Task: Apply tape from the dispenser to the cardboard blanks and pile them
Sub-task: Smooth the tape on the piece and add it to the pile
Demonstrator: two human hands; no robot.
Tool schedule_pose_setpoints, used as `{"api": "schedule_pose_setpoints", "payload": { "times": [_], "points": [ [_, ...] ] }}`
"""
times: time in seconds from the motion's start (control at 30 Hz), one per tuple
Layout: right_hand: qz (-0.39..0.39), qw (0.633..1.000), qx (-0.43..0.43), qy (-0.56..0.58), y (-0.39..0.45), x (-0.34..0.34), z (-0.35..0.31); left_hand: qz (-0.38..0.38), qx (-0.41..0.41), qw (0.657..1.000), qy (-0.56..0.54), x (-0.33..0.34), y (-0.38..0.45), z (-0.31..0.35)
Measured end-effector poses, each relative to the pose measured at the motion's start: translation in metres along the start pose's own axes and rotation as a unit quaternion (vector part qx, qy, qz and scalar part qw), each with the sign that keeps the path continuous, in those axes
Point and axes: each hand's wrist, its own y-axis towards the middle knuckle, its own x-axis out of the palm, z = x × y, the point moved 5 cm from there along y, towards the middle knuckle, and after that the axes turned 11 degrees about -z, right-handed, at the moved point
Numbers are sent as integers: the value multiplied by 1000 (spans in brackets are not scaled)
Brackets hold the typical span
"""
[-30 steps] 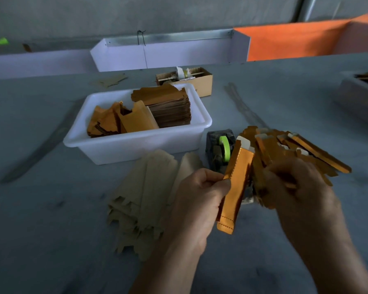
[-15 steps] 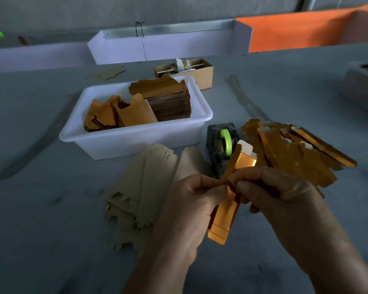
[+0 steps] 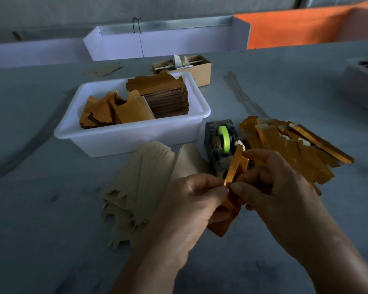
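Both hands now meet at frame centre: left hand [image 3: 191, 200] & right hand [image 3: 272, 187] fingers pinching one orange blank [image 3: 235, 164] w/ thumbs touching, just in front of dispenser [image 3: 220, 143], so prob. folding/taping, then onto pile [image 3: 289, 149] at right.

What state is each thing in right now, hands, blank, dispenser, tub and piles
left hand: pinching the held blank
right hand: pinching it too
held blank: folded, upright
tape dispenser: loaded, green roll
white tub: holds stacked blanks
orange pile: loose, fanned
tan pile: flat, fanned
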Motion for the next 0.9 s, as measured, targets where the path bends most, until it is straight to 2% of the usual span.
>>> {"api": "schedule_pose_setpoints", "payload": {
  "times": [0.13,0.47,0.7,0.8,0.9],
  "points": [
    [6,1000,8,-18,-2,1,2,0,17,999,32,1,0,0],
    [17,994,40,-97,-6,2,-11,94,58,990,88,3,0,-9],
    [14,984,106,-144,-5,1,-19,169,134,966,141,12,-12,-3],
    [56,978,84,-180,-10,-2,-21,177,151,962,140,4,-15,0],
    [59,992,52,-104,-11,-1,-20,163,147,967,127,1,-17,8]
  ]
}}
